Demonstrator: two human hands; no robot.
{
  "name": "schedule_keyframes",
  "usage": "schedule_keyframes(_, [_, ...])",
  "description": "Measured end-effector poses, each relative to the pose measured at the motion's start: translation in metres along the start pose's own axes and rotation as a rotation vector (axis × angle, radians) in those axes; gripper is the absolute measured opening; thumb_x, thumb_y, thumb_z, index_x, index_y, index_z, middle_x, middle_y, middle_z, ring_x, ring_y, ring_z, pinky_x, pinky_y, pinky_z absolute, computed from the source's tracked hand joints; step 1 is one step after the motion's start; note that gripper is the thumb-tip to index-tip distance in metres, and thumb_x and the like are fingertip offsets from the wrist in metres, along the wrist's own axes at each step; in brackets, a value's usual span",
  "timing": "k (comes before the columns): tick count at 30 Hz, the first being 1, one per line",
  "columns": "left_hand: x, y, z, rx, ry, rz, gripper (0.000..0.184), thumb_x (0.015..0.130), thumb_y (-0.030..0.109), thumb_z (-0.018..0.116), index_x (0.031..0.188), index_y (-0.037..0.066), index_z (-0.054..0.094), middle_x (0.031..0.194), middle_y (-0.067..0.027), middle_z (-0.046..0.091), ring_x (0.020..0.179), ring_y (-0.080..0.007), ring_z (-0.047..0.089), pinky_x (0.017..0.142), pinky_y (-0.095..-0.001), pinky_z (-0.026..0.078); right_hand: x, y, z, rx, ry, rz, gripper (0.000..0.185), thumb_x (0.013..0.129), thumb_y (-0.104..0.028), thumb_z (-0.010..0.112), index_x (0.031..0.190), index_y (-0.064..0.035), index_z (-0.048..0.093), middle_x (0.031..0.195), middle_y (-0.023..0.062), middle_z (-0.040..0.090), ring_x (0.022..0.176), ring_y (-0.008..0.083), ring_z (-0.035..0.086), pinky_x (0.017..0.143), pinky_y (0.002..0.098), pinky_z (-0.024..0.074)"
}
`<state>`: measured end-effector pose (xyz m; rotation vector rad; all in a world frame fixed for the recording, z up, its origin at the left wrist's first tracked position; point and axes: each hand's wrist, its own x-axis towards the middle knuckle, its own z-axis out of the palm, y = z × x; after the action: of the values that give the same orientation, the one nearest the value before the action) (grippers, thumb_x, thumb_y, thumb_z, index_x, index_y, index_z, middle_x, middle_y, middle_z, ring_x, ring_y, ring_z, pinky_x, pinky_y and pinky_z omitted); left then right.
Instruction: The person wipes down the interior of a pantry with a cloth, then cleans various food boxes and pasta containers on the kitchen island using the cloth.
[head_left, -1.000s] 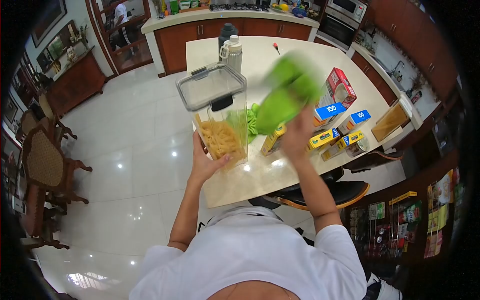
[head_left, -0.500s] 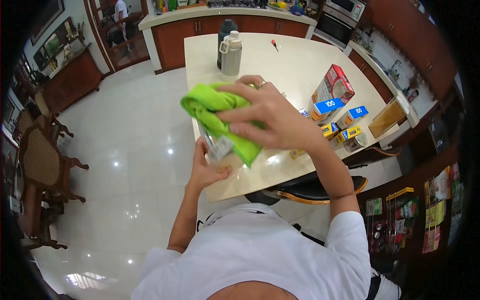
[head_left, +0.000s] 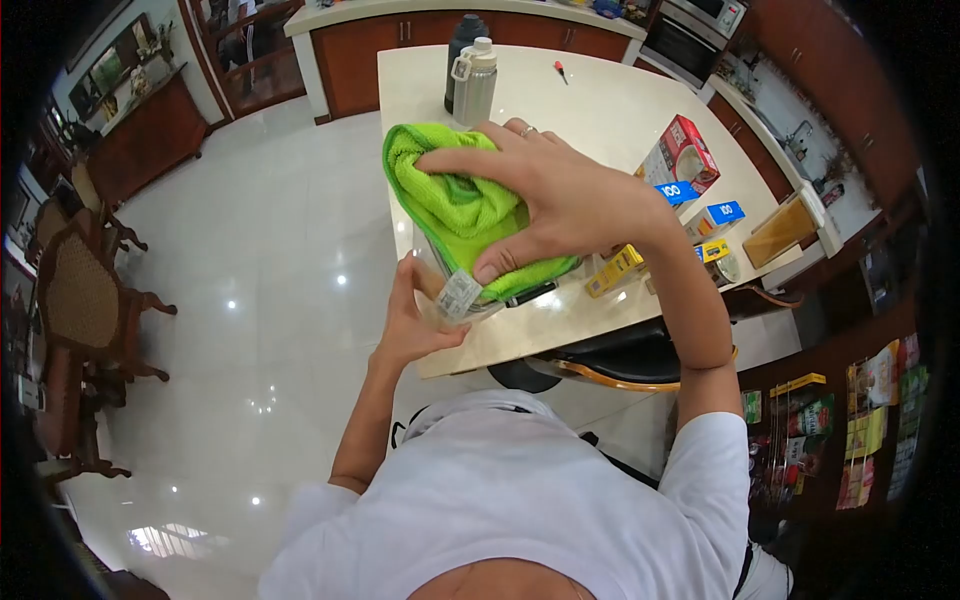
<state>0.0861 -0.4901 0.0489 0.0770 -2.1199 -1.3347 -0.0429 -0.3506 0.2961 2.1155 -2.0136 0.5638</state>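
Note:
A bright green microfibre cloth (head_left: 425,205) is bunched under my right hand (head_left: 575,200), whose thumb and fingers press into it. Beneath the cloth is a clear plastic container (head_left: 428,280) bearing a white printed label (head_left: 460,294). My left hand (head_left: 408,318) grips this container from below, at the near left edge of the table. Most of the container is hidden by the cloth. A dark strip (head_left: 532,294) shows at the cloth's lower right edge; I cannot tell what it belongs to.
On the cream table (head_left: 540,110) stand a steel bottle (head_left: 476,92) and a dark bottle (head_left: 462,45). To the right are a red box (head_left: 680,155), blue-topped cartons (head_left: 720,216) and yellow boxes (head_left: 615,272). A black chair (head_left: 630,358) stands against the near edge.
The cloth has spread over more of the container, and my right hand has shifted slightly right on it. The label now faces me more sharply. My view has tilted a little.

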Motion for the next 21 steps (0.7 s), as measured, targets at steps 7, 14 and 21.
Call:
schedule_keyframes(7, [-0.006,0.014,0.009,-0.24,-0.021,-0.063,0.102,0.046,0.019,0.082,0.132,0.003,0.027,0.115,-0.0123,0.043,0.105,-0.0252,0.045,0.089,-0.0356,0.039,0.026,0.009,0.011,0.48,-0.012,0.216,0.045,0.073,-0.044,0.069,0.1,-0.008,0.064,0.086,0.0159,0.064,0.083,0.0244,0.063,0.072,0.0369,0.049])
schedule_keyframes(14, [-0.006,0.027,-0.006,0.059,-0.055,0.105,0.1,0.046,0.017,0.081,0.131,0.005,0.029,0.114,-0.0126,0.043,0.103,-0.028,0.048,0.089,-0.0353,0.04,-0.035,0.037,0.06,1.495,0.415,0.43,0.054,0.089,-0.042,0.047,0.113,0.0057,0.051,0.101,0.018,0.059,0.092,0.0228,0.059,0.078,0.0319,0.0489])
schedule_keyframes(21, [-0.005,0.036,-0.001,-0.089,-0.222,0.099,0.098,0.05,0.023,0.081,0.131,0.002,0.031,0.118,-0.0116,0.043,0.108,-0.0247,0.047,0.089,-0.0331,0.042,-0.125,0.065,0.161,1.878,0.724,0.221,0.054,0.09,-0.037,0.047,0.128,0.0009,0.04,0.121,0.0165,0.05,0.108,0.0243,0.051,0.093,0.0342,0.0425])
